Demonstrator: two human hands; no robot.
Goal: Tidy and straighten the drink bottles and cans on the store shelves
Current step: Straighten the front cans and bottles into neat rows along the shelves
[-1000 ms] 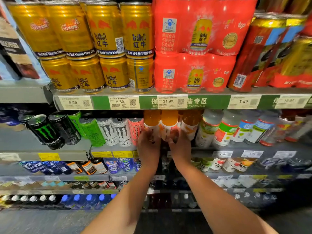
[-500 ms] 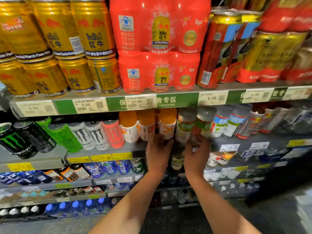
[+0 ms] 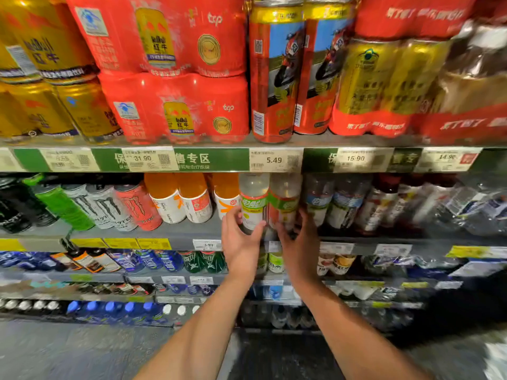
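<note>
Reaching up to the second grey metal shelf (image 3: pixel 175 233), the person has both bare arms stretched forward. The left hand (image 3: pixel 241 242) curls its fingers and thumb round the base of a clear plastic bottle with a green label (image 3: pixel 253 201), which stands upright at the shelf's front edge. The right hand (image 3: pixel 300 239) cups the neighbouring clear bottle with a green and orange label (image 3: pixel 284 200), just beside the first, fingers wrapped behind it. Left of them stand orange-topped bottles with white labels (image 3: pixel 179 198) and tilted energy drink cans (image 3: pixel 137 205). Overhead sit red shrink-wrapped can packs (image 3: pixel 175 105) above a green price strip (image 3: pixel 208 159).
</note>
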